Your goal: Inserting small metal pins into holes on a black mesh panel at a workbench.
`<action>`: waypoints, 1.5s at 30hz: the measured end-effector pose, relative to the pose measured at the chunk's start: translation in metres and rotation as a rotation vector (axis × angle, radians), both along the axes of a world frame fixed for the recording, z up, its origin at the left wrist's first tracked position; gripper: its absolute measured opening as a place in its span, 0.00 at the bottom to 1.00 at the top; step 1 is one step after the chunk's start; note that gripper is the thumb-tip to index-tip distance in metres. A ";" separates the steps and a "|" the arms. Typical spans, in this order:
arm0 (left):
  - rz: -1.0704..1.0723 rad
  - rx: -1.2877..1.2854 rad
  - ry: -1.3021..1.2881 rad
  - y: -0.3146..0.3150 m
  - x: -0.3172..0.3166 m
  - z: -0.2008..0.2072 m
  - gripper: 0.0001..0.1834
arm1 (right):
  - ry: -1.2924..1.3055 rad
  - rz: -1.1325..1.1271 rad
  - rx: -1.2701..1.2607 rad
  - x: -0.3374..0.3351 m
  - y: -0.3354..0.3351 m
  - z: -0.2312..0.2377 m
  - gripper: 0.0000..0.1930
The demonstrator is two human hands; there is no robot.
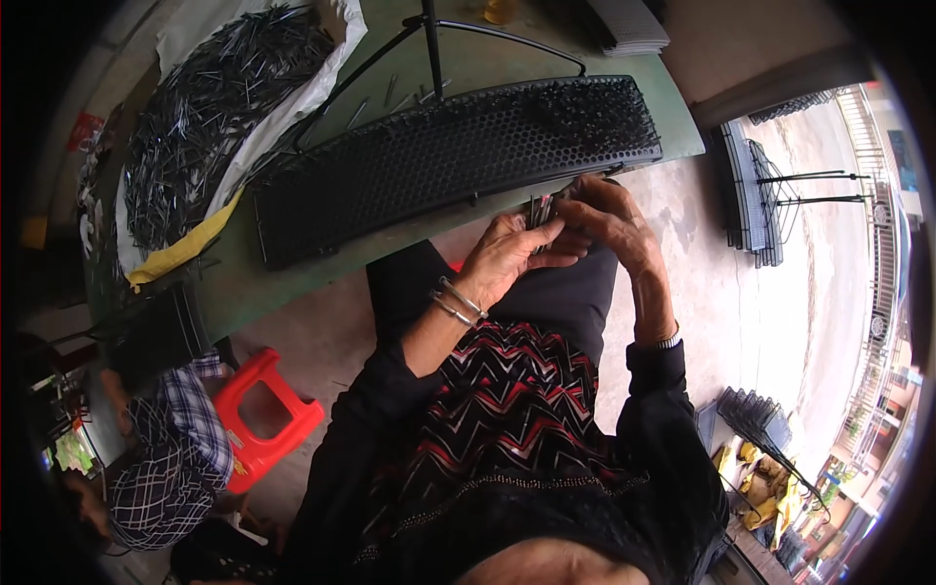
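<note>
In front of my lap, my left hand (507, 252) is closed around a small bundle of thin dark sticks (538, 210), whose tips stand up between the thumb and fingers. Close against it, my right hand (606, 222) has its fingers curled and pinched beside the bundle; what they hold is too small and hidden to tell. Just beyond both hands lies a long black perforated panel (390, 175) on the green table (229, 304). Its right end is densely set with small dark upright pieces (595, 115), while open holes show toward the left.
A white sack (336, 49) heaped with thin dark strips (214, 127) lies on the table's left. A black metal stand (432, 49) rises behind the panel. A red plastic stool (268, 419) and another person in checked clothing (161, 468) are at lower left. Black racks (746, 195) stand right.
</note>
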State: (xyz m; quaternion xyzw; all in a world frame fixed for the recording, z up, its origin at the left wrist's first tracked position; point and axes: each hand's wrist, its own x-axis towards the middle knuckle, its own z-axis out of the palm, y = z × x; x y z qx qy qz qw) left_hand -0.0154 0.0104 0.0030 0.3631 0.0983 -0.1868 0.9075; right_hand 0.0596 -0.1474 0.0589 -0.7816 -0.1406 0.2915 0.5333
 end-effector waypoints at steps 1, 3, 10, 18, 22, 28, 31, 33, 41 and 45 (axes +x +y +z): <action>-0.023 -0.009 -0.022 -0.001 0.000 0.001 0.13 | 0.072 -0.114 0.035 -0.003 0.000 0.002 0.10; -0.048 -0.018 -0.043 -0.002 0.000 0.002 0.13 | 0.088 -0.057 0.045 0.005 -0.006 -0.008 0.09; -0.027 0.007 0.050 0.000 0.004 -0.013 0.17 | -0.216 -0.230 0.064 0.012 -0.014 -0.021 0.08; 0.050 0.035 0.041 -0.008 0.005 -0.011 0.19 | -0.829 -0.482 -0.110 0.032 -0.002 -0.033 0.05; 0.042 0.043 0.054 -0.009 0.005 -0.014 0.20 | -0.903 -0.460 -0.126 0.039 0.001 -0.045 0.05; -0.002 0.002 0.065 -0.007 0.003 -0.014 0.19 | -0.899 -0.422 -0.197 0.042 0.003 -0.040 0.05; -0.034 0.018 0.059 -0.005 0.001 -0.008 0.19 | -0.824 -0.399 -0.181 0.043 0.003 -0.029 0.05; -0.043 0.039 0.067 -0.004 0.001 -0.004 0.19 | -0.792 -0.379 -0.172 0.044 -0.001 -0.027 0.05; -0.050 -0.054 0.075 -0.007 -0.001 -0.009 0.18 | -0.831 -0.219 -0.180 0.051 -0.004 -0.023 0.07; -0.066 -0.040 0.071 -0.008 -0.001 -0.009 0.19 | -0.922 -0.238 -0.248 0.050 -0.005 -0.025 0.07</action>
